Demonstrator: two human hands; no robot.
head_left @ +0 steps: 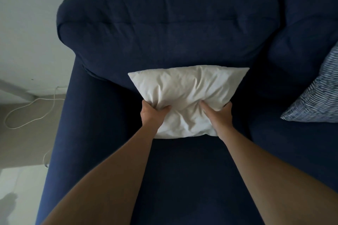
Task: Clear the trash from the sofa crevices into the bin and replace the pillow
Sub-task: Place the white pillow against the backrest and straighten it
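Viewed from above, looking down on a dark blue sofa [182, 179]. White pillow [186, 97] at the back of the left-hand seat cushion, far edge against the foot of the back cushion [164, 29], near edge toward the camera; whether resting on the seat or raised slightly off it cannot be told. Fabric heavily creased, bunched at both grip points.

Left hand [152, 114] closed on the pillow's near left side, thumb across the top face, fingers wrapped out of sight beneath. Right hand [218, 114] closed on the near right side, thumb pressed into the top face, fingers tucked under the edge. Both forearms bare, reaching in from the bottom of the frame.

Second back cushion [307, 29] to the right, with a blue-and-white patterned pillow [318, 97] leaning near it at the right edge, well apart from the white one. Left armrest [60, 142] running down the left side of the seat. White cable [27, 109] looped on the floor beside the armrest, near a pale wall [27, 23].

No trash or bin in view. Crevice between seat and back cushion partly covered by the white pillow.
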